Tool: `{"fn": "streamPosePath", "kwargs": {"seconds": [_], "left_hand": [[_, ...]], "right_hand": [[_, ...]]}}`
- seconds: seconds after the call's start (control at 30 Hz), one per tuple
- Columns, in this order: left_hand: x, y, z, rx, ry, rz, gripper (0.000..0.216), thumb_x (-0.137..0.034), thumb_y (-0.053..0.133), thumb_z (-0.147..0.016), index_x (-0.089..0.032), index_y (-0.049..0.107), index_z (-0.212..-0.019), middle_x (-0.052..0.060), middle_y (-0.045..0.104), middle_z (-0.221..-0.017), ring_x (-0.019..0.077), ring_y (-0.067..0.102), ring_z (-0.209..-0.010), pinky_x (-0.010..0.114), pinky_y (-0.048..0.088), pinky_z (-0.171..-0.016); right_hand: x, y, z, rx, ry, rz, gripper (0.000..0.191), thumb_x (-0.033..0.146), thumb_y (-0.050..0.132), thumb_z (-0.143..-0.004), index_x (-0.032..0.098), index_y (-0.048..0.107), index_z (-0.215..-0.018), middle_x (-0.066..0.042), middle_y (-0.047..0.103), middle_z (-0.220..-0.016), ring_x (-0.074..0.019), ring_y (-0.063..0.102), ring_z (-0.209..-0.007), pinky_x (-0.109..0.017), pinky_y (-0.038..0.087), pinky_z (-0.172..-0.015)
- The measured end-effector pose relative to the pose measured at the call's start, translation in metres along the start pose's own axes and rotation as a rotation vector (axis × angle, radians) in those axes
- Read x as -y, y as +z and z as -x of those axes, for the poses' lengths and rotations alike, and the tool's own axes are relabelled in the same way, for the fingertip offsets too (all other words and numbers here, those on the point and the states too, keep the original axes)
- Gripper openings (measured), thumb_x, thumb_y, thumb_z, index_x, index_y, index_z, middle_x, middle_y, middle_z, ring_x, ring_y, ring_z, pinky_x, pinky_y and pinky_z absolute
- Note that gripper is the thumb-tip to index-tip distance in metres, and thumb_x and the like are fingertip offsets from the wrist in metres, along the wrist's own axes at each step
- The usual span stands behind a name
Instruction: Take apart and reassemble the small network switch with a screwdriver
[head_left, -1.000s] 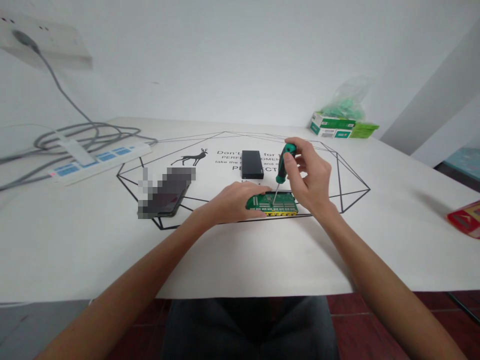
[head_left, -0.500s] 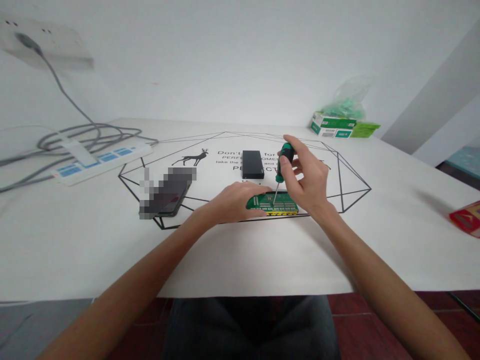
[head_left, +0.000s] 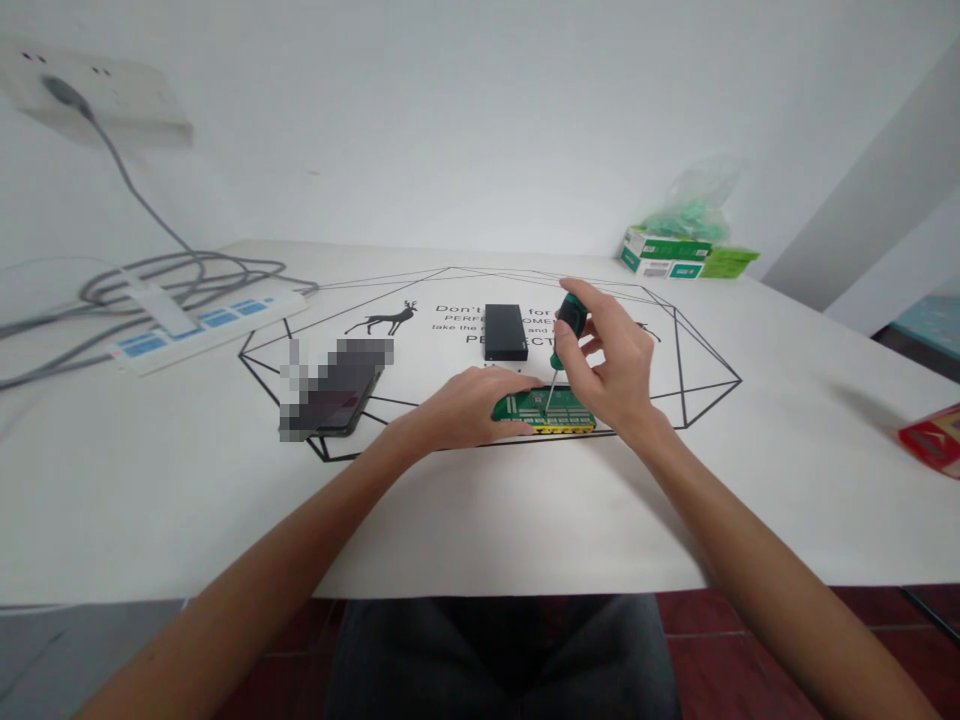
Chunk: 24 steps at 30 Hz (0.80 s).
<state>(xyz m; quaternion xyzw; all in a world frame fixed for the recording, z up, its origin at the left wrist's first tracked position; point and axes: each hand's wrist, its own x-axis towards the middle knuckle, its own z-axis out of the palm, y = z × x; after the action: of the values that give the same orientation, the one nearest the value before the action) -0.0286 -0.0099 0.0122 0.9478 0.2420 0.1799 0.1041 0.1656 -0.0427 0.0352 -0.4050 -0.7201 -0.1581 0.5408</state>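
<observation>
A green circuit board [head_left: 574,405] with a yellow row of ports along its near edge lies on the table in front of me. My left hand [head_left: 474,405] grips its left end between thumb and fingers. In my right hand [head_left: 611,360] is a screwdriver [head_left: 573,314] with a green and black handle, held upright with a slight tilt. Its thin metal shaft points down and the tip meets the board near the middle. Whether a screw sits under the tip is too small to tell. Just behind the board rests a black rectangular case [head_left: 506,332].
A smartphone [head_left: 345,395], partly pixelated, lies to the left. Beyond it are a white power strip [head_left: 217,320] and coiled grey cables [head_left: 172,265]. Green and white boxes [head_left: 666,252] under a plastic bag [head_left: 697,205] stand at the back right. A red item [head_left: 932,440] is at the right edge.
My right fingers and the screwdriver handle have shifted slightly, while the tip stays at the same spot on the board. My left hand keeps its hold.
</observation>
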Motion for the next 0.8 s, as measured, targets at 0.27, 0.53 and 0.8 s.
{"fn": "streamPosePath", "kwargs": {"seconds": [0.27, 0.53, 0.8], "left_hand": [[-0.0007, 0.0000, -0.0002, 0.002, -0.005, -0.012, 0.047, -0.041, 0.064, -0.088, -0.018, 0.058, -0.129, 0.011, 0.069, -0.123, 0.0263, 0.065, -0.109, 0.040, 0.050, -0.095], [-0.0012, -0.0009, 0.0000, 0.015, -0.013, -0.003, 0.048, -0.039, 0.065, -0.087, -0.017, 0.058, -0.129, 0.012, 0.068, -0.123, 0.0270, 0.065, -0.110, 0.041, 0.050, -0.095], [-0.0007, -0.0006, -0.0003, 0.009, -0.004, -0.011, 0.046, -0.041, 0.063, -0.088, -0.019, 0.058, -0.129, 0.010, 0.069, -0.122, 0.0258, 0.065, -0.109, 0.040, 0.050, -0.094]], "right_hand": [[0.0002, 0.0000, -0.0024, -0.038, -0.019, 0.024, 0.032, 0.029, 0.057, -0.091, 0.019, 0.060, -0.120, -0.004, 0.065, -0.088, -0.0120, 0.056, -0.062, -0.023, 0.047, -0.048], [-0.0004, 0.0004, -0.0022, -0.039, 0.003, 0.038, 0.031, 0.029, 0.057, -0.090, 0.021, 0.060, -0.120, -0.003, 0.064, -0.088, -0.0107, 0.056, -0.059, -0.024, 0.048, -0.048], [0.0027, -0.0002, -0.0016, 0.024, 0.032, -0.020, 0.035, 0.026, 0.045, -0.095, 0.020, 0.056, -0.127, -0.005, 0.064, -0.093, -0.0139, 0.058, -0.068, -0.025, 0.049, -0.052]]}}
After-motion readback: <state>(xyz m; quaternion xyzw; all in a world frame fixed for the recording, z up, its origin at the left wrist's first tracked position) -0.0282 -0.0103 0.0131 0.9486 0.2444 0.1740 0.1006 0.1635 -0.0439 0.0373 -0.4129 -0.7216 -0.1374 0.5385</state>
